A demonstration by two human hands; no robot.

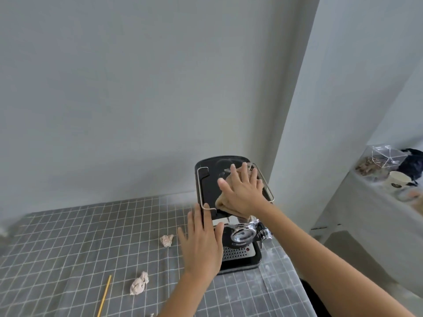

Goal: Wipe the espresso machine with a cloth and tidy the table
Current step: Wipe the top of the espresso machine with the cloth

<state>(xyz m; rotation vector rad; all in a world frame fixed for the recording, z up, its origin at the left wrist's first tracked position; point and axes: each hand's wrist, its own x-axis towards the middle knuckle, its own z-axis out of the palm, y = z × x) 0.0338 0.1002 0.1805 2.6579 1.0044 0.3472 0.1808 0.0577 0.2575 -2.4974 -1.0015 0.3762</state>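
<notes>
A black espresso machine (209,179) with a chrome front stands at the table's far right corner by the wall. My right hand (242,191) lies flat on its top, fingers spread, pressing a beige cloth (223,201) against it. My left hand (202,242) rests flat against the machine's left side with nothing in it. Two crumpled tissue balls lie on the grey checked tablecloth (68,248), one (167,240) near the machine and one (139,284) closer to me. A thin yellow stick (104,295) lies at the front.
Walls close in behind and to the right of the machine. A side counter (366,202) at the right holds a clear plastic box (386,156), a white cup (397,180) and a dark bag (414,163).
</notes>
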